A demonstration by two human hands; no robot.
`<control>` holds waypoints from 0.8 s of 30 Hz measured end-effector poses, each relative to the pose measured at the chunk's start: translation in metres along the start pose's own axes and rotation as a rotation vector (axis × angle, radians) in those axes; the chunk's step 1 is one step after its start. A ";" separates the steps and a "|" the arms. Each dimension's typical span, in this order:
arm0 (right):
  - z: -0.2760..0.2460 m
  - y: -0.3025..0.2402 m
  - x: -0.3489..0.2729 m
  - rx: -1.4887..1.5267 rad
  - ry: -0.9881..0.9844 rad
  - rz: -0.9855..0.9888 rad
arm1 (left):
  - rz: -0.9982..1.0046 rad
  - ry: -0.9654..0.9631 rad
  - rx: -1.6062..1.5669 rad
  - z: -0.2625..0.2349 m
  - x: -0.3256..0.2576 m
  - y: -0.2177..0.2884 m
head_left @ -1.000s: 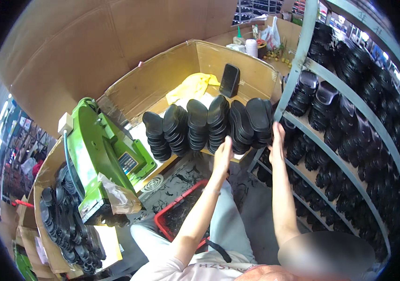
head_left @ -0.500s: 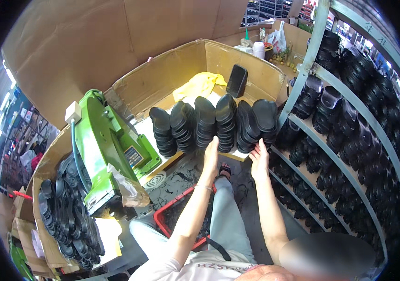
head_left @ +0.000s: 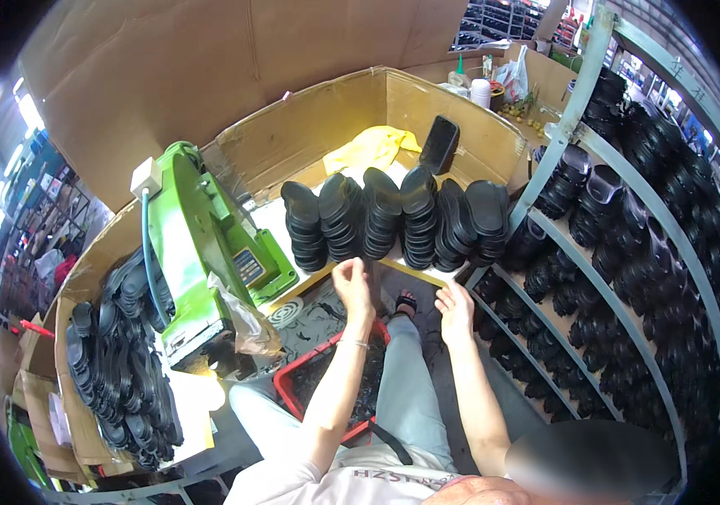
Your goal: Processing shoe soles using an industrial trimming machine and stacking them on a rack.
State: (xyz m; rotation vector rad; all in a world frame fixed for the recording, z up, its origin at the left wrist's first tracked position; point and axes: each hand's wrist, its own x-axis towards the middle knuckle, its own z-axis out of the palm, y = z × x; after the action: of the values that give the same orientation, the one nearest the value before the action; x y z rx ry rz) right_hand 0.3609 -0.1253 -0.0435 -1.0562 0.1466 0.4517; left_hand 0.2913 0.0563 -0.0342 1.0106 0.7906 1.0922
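Observation:
Six stacks of black shoe soles stand in a row along the table edge, among them the left-end stack (head_left: 304, 220), a middle stack (head_left: 383, 215) and the right-end stack (head_left: 488, 223). My left hand (head_left: 353, 289) is just in front of the left-middle stacks, its fingers loosely bent and holding nothing that I can see. Farther right, my right hand (head_left: 455, 311) is below the right stacks, empty, with its fingers apart. Left of the row is a green machine (head_left: 208, 244) with a plastic bag (head_left: 246, 324) hanging from its front.
Behind the stacks lie a yellow cloth (head_left: 373, 149) and a black tray-like piece (head_left: 439, 145) inside a cardboard surround (head_left: 309, 118). A metal rack (head_left: 583, 114) full of black soles rises at right. Piled soles (head_left: 116, 362) lie at left; a red crate (head_left: 293, 383) sits below.
Both hands have drawn back from the stacks toward me. The left has shifted leftward and its fingers are more bent. The stacks stay in their row; the whole view has shifted slightly.

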 end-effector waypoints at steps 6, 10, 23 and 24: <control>0.063 0.008 -0.026 -0.270 -0.309 -0.042 | 0.297 0.326 -0.009 -0.024 0.042 0.044; 0.136 0.021 -0.019 -0.345 -0.530 -0.078 | 0.139 0.144 0.000 -0.067 0.112 0.045; 0.260 0.016 0.044 -0.399 -0.354 0.143 | -0.208 -0.375 -0.126 -0.044 0.164 0.068; 0.260 0.012 0.052 -0.454 -0.349 0.168 | -0.215 -0.346 -0.137 -0.036 0.161 0.065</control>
State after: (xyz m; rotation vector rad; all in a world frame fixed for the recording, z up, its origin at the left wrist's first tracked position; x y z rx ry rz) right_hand 0.3775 0.1195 0.0571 -1.3948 -0.1891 0.8401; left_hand 0.2834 0.2286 0.0079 0.9419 0.5224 0.7492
